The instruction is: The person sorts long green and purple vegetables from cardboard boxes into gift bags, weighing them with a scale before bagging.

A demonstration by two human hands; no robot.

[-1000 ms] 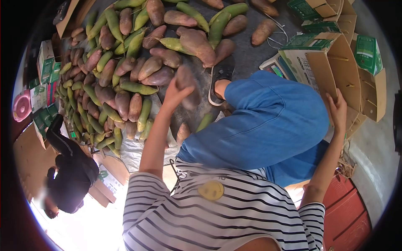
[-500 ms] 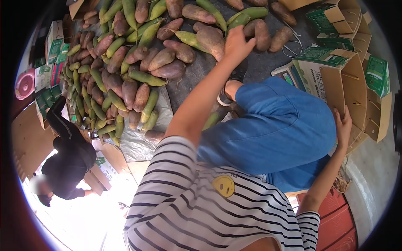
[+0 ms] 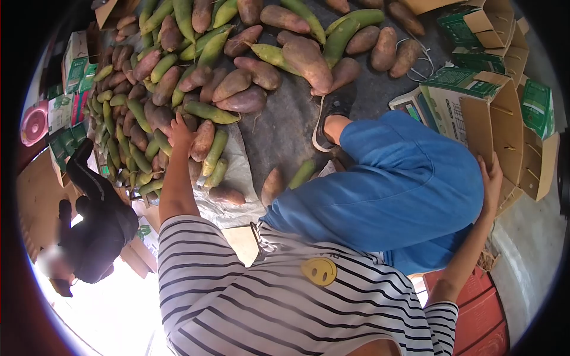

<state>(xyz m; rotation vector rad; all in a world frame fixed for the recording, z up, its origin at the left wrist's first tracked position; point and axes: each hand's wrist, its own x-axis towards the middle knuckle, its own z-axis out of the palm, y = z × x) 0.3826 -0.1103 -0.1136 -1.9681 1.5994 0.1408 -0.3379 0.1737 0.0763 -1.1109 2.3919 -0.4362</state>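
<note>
Starting with the left hand [image 3: 178,132]: position and grip? — Inspector

Arm stretched out, hand lying on the near edge of the heap [image 3: 178,65] of brown and green produce. Fingers loosely spread, tips laid on the dark skins. One brown tuber [image 3: 203,139] lies just beside the hand. Whether anything is actually gripped cannot be told from this view. — Assistant

Right hand [image 3: 491,181]? — Inspector

Well apart from the heap, off its right side. Palm and fingers lie flat against the brown inner wall of an open cardboard box [image 3: 475,121]. Fingers are extended, with nothing closed inside them. — Assistant

Condition of the heap itself? — Inspector

Pieces lie mixed, brown among green, mostly touching or overlapping. The near edge of the heap sits on a grey sheet [image 3: 237,178]; the far part sits on dark floor. — Assistant

Other items, placed against the heap? — Inspector

The person's sandal [image 3: 332,110] stands close against the heap's near right edge. On the sheet, just clear of the heap's near edge, lie a stray tuber [image 3: 273,185] and a green stray [image 3: 304,172], the two near each other but apart. Green printed cartons [image 3: 65,77] stand along the heap's left side. A second person in black [image 3: 98,228] crouches off the heap's near left corner; that person's hands are too dark to make out. — Assistant
</note>
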